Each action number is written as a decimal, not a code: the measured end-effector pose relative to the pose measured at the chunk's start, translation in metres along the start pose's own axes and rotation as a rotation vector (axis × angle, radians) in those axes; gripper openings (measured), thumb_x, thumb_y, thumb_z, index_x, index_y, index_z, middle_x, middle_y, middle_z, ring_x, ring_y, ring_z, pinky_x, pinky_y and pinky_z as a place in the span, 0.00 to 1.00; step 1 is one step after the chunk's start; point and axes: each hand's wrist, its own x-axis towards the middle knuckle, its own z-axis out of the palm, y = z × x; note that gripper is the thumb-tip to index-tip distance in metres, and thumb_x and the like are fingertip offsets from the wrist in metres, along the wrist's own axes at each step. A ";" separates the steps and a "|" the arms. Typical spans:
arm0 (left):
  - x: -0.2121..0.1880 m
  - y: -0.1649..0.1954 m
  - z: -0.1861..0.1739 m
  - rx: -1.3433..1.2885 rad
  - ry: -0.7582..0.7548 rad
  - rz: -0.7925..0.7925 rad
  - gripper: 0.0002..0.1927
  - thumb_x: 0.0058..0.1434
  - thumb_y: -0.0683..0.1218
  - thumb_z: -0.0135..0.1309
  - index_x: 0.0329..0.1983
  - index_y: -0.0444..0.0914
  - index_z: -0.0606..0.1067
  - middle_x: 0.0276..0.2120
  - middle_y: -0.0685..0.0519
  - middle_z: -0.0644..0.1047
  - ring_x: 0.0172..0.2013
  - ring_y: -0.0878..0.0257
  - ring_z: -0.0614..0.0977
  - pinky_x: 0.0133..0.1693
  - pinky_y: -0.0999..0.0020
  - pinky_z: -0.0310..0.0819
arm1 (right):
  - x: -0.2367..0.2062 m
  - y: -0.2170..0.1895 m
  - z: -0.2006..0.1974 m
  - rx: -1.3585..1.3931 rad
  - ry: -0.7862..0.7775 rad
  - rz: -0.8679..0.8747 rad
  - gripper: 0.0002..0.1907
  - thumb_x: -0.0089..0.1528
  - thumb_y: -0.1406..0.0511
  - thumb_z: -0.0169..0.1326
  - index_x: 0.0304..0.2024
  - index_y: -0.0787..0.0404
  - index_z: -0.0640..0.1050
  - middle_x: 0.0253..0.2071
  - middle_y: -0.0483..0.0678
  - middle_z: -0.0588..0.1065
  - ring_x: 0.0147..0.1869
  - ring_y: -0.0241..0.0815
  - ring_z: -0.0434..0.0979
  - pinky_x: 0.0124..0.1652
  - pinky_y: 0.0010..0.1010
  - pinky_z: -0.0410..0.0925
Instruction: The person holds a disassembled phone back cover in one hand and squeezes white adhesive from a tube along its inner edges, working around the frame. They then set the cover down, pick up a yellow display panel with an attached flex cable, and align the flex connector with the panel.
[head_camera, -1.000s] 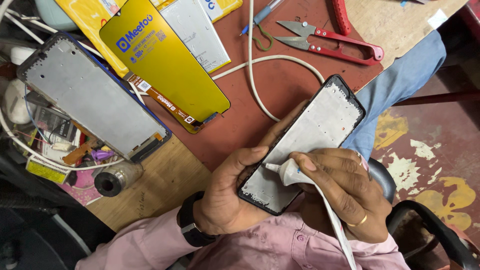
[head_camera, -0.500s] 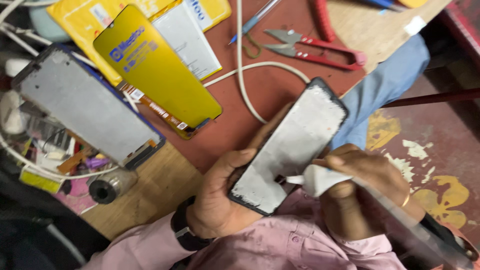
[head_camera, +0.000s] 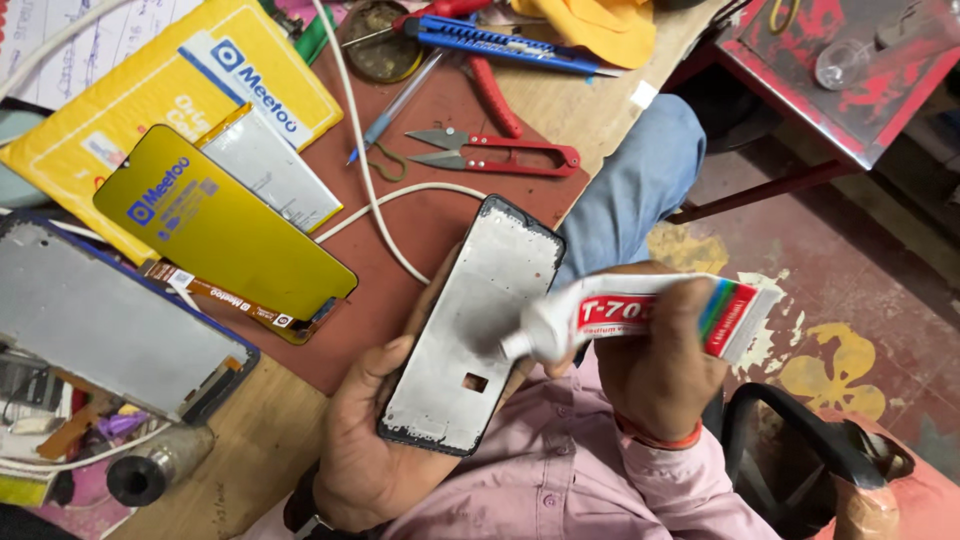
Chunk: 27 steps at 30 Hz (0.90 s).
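Over at 9 o'clock a second phone frame (head_camera: 105, 325) lies flat on the bench (head_camera: 250, 450), with a yellow screen panel (head_camera: 220, 232) just above it. Left hand (head_camera: 375, 455) is wrapped round the bottom of the phone frame (head_camera: 475, 325), tilting it toward 1 o'clock. Right hand (head_camera: 655, 375) squeezes a glue tube (head_camera: 640, 315), nozzle touching the frame's right edge. Red snips (head_camera: 500, 152) sit at 12 o'clock.

Red snips (head_camera: 497, 152), blue utility knife (head_camera: 505, 40), yellow screen panel (head_camera: 222, 228), white cable (head_camera: 365, 170).
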 end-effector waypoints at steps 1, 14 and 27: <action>-0.001 0.001 -0.001 -0.089 -0.065 -0.063 0.33 0.75 0.55 0.38 0.79 0.38 0.50 0.72 0.40 0.62 0.72 0.46 0.63 0.69 0.39 0.53 | -0.001 0.001 0.001 -0.077 0.109 -0.050 0.25 0.77 0.56 0.45 0.43 0.77 0.75 0.32 0.61 0.76 0.28 0.48 0.78 0.31 0.38 0.73; 0.003 -0.005 0.018 0.228 0.040 0.130 0.38 0.71 0.52 0.42 0.82 0.39 0.48 0.73 0.39 0.61 0.72 0.45 0.63 0.73 0.47 0.51 | -0.010 0.021 -0.016 -0.437 0.273 -0.243 0.17 0.79 0.63 0.46 0.40 0.72 0.71 0.31 0.53 0.73 0.27 0.40 0.69 0.28 0.29 0.63; 0.002 -0.006 0.010 0.232 -0.012 0.115 0.40 0.72 0.52 0.42 0.84 0.42 0.45 0.73 0.41 0.62 0.70 0.50 0.67 0.74 0.51 0.55 | -0.002 0.009 -0.006 -0.092 0.078 -0.260 0.16 0.76 0.58 0.50 0.46 0.66 0.70 0.31 0.50 0.71 0.23 0.38 0.71 0.22 0.25 0.63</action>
